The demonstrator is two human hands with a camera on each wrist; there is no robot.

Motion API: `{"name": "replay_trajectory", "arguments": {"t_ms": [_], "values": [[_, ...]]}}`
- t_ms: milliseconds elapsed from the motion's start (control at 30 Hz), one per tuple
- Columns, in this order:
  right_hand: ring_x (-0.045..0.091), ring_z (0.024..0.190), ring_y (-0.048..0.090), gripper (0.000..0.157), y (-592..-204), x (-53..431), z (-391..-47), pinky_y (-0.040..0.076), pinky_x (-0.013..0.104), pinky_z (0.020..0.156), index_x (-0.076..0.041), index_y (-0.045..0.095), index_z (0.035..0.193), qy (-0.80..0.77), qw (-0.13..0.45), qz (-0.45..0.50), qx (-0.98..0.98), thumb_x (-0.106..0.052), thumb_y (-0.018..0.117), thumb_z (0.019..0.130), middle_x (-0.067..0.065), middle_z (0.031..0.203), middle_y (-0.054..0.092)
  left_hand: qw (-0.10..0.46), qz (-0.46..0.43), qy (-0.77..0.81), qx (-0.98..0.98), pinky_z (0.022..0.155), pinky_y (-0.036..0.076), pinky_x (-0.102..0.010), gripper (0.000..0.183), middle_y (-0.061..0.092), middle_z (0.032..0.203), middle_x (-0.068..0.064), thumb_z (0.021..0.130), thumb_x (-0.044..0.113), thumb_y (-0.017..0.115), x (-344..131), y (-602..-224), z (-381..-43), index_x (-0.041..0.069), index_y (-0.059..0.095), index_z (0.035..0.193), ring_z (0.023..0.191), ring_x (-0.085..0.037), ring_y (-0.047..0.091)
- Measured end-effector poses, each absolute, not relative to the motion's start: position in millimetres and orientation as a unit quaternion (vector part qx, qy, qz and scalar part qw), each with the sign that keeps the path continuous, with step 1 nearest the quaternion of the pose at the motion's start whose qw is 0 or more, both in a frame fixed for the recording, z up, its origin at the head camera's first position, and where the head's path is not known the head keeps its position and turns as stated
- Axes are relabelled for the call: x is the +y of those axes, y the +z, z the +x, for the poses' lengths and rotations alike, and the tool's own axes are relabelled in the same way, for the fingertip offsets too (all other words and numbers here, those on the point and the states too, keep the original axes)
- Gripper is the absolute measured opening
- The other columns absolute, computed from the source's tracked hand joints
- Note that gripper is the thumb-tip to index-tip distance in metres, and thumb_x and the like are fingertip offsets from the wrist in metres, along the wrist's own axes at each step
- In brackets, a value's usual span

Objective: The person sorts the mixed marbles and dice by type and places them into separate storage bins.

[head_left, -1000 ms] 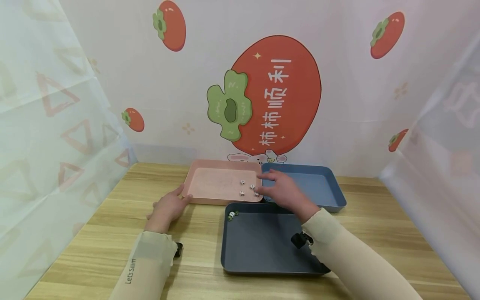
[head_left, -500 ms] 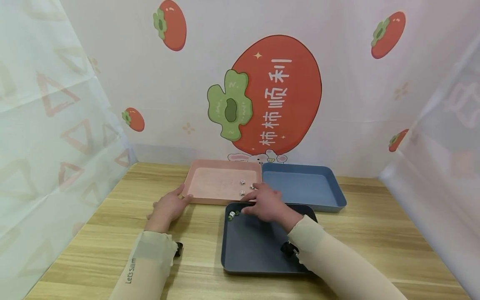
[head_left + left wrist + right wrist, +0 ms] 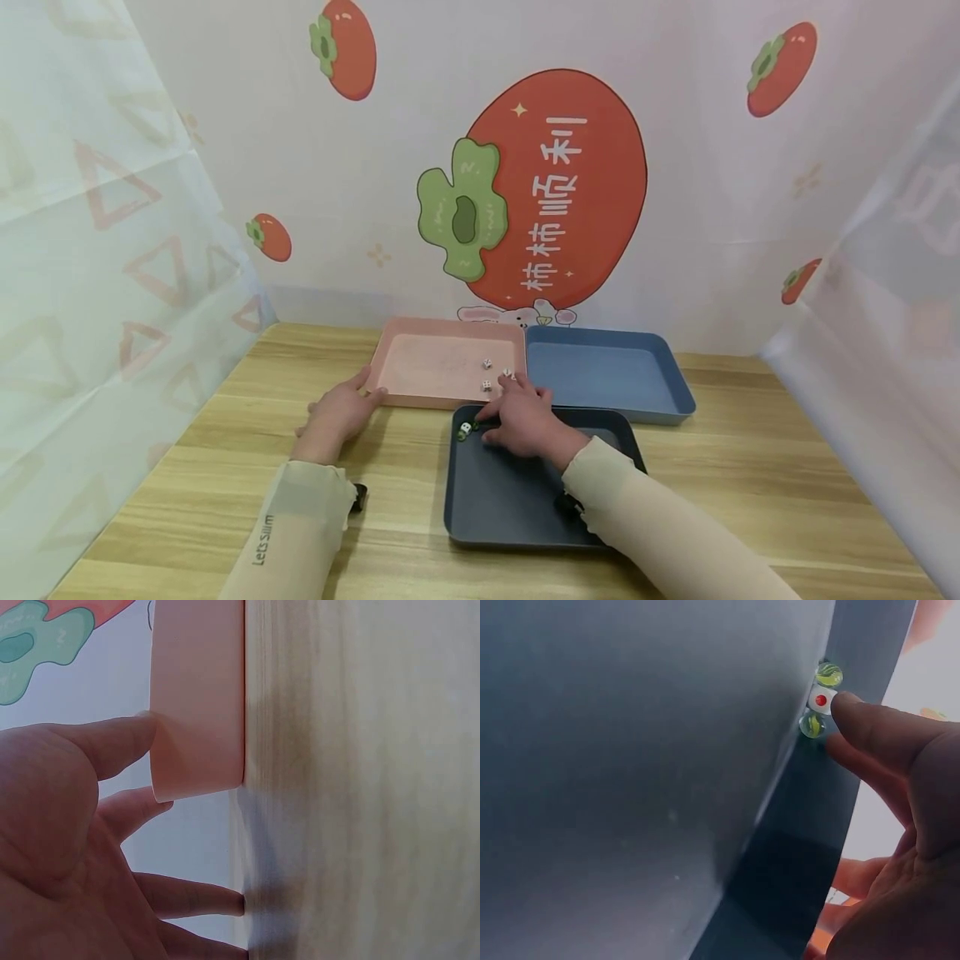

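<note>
A white die (image 3: 821,699) with a red dot lies between two clear marbles with green swirls, a lower marble (image 3: 812,724) and an upper marble (image 3: 829,674), in the far left corner of the dark grey tray (image 3: 517,492). My right hand (image 3: 522,421) reaches over that tray's far wall, thumb tip right at the die, index finger apart from the thumb. Nothing is gripped in it. My left hand (image 3: 341,417) touches the near left corner of the pink tray (image 3: 420,358) with thumb and index finger, its other fingers spread with tips at the tabletop (image 3: 360,825).
Several small white dice lie in the pink tray's right part, including one die (image 3: 487,386) near its front wall; my right hand partly hides others. A blue tray (image 3: 611,375) adjoins the pink one. A printed cloth backdrop (image 3: 697,208) stands behind.
My right hand has moved from between the pink and blue trays, left and toward me, to the marbles and die in the grey tray's corner. My left hand stays at the pink tray.
</note>
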State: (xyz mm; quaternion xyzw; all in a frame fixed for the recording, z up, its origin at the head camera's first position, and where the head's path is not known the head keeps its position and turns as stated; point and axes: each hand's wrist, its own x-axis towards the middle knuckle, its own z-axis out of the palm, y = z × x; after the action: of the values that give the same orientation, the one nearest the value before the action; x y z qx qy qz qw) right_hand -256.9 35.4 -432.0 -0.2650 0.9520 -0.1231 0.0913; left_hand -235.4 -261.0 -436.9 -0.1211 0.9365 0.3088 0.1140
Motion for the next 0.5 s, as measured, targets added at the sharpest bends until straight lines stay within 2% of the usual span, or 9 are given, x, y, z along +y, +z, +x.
{"name": "replay_trajectory", "arguments": {"t_ms": [500], "values": [[0.038,0.144,0.021,0.021,-438.8,29.0,-257.2,0.025,0.067,0.101,-0.03,0.078,0.111,-0.106,0.068,-0.282,0.951,-0.031,0.076,0.091,0.014,0.152,0.042,0.114,-0.129,0.312,0.934,0.082,0.001,-0.092,0.072,0.021,0.156,-0.032,0.101,0.058,0.042,-261.1,-438.2,-235.9,0.025,0.018,0.161,0.125,-0.077,-0.004]]}}
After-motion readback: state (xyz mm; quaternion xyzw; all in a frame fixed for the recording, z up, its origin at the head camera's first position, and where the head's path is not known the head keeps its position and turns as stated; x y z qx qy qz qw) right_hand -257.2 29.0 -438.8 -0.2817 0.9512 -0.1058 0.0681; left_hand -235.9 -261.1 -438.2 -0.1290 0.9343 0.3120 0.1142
